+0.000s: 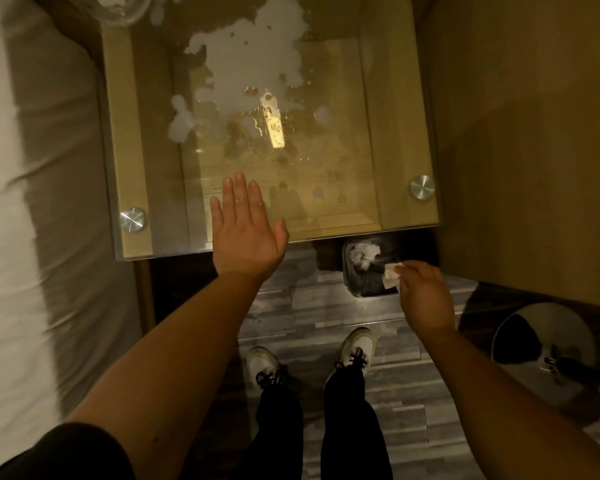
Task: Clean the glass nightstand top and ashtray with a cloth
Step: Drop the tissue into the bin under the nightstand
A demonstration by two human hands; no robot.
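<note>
Bedroom: bed [11, 202] beside nightstand [378, 109]

Dim warm light, lamp glare on wet glass top [333, 109], bed [11, 202] blurred, wide-angle bend at edges.

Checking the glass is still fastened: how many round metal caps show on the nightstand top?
2: one metal cap at the near left corner, another at the near right corner. The far corners are out of view, so more may exist.

Glass nightstand top [146, 140]: bed [21, 202] to its left; ashtray [123, 6] on its far left corner; bin [364, 271] on floor before its near edge; round base [541, 351] to bin's right.
</note>
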